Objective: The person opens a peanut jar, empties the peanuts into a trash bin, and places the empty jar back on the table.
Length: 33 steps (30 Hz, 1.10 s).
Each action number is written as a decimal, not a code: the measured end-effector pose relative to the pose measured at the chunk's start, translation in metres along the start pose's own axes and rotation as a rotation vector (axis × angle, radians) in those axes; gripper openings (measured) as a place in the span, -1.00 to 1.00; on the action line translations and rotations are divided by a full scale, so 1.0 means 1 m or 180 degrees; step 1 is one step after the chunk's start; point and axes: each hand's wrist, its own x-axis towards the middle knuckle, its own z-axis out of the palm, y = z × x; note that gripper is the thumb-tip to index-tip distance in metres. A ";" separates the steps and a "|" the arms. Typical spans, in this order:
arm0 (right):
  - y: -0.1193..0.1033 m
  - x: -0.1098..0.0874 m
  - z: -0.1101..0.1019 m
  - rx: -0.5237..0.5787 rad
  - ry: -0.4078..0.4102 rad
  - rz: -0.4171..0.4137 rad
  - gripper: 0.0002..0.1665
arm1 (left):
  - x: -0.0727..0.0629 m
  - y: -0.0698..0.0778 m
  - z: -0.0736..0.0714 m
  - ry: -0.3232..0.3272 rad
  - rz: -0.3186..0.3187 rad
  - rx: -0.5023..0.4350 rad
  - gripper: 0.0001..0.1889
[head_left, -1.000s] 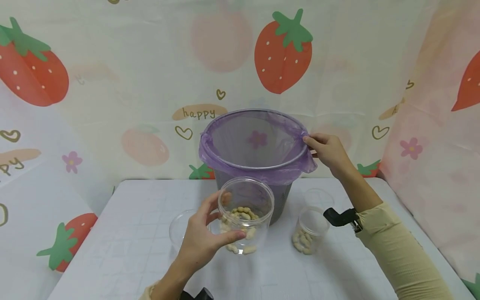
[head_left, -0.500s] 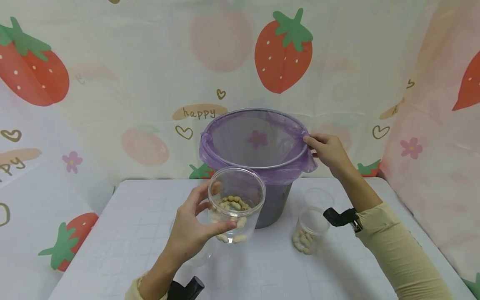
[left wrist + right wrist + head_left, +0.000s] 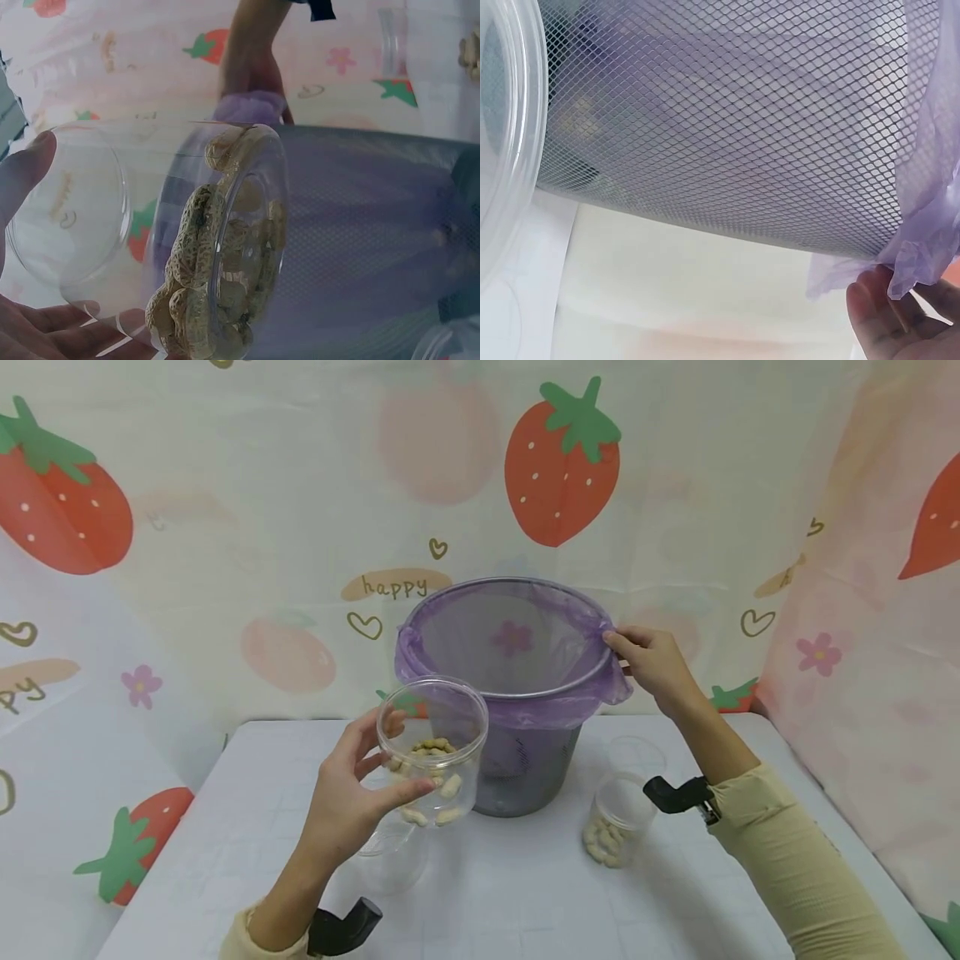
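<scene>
My left hand [image 3: 337, 810] grips a clear plastic jar [image 3: 467, 768] round its side, thumb in front, raised over the table. Peanuts [image 3: 191, 240] lie in the jar's bottom. Just behind stands a grey mesh waste bin [image 3: 536, 777], lined with a purple plastic bag [image 3: 551, 710] folded over its rim. My right hand [image 3: 658, 670] pinches the bag at the bin's right rim; in the right wrist view its fingers [image 3: 866, 315] are at the bag's gathered edge. To the bin's front right stands a smaller clear jar [image 3: 618, 814], also with peanuts.
A clear round lid [image 3: 397, 878] lies on the white table [image 3: 285, 793] below the left hand. Another faint clear disc [image 3: 637, 742] lies behind the smaller jar. A strawberry-printed curtain [image 3: 300, 468] hangs behind and at both sides.
My left hand has moved left and slightly up with the jar of peanuts, showing more of the bin's front. My right hand stays at the bin's rim.
</scene>
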 end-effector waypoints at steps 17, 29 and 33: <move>0.000 0.000 0.001 0.0038 0.0028 0.0052 -0.43 | 0.017 -0.014 -0.025 0.0214 -0.0068 0.0208 -0.17; 0.001 0.000 0.002 0.0048 0.0026 0.0078 -0.40 | 0.044 -0.020 -0.060 0.0458 -0.0105 0.0483 -0.20; 0.001 0.001 0.002 0.0053 0.0027 0.0079 -0.41 | 0.056 -0.024 -0.065 0.0468 -0.0085 0.0511 -0.20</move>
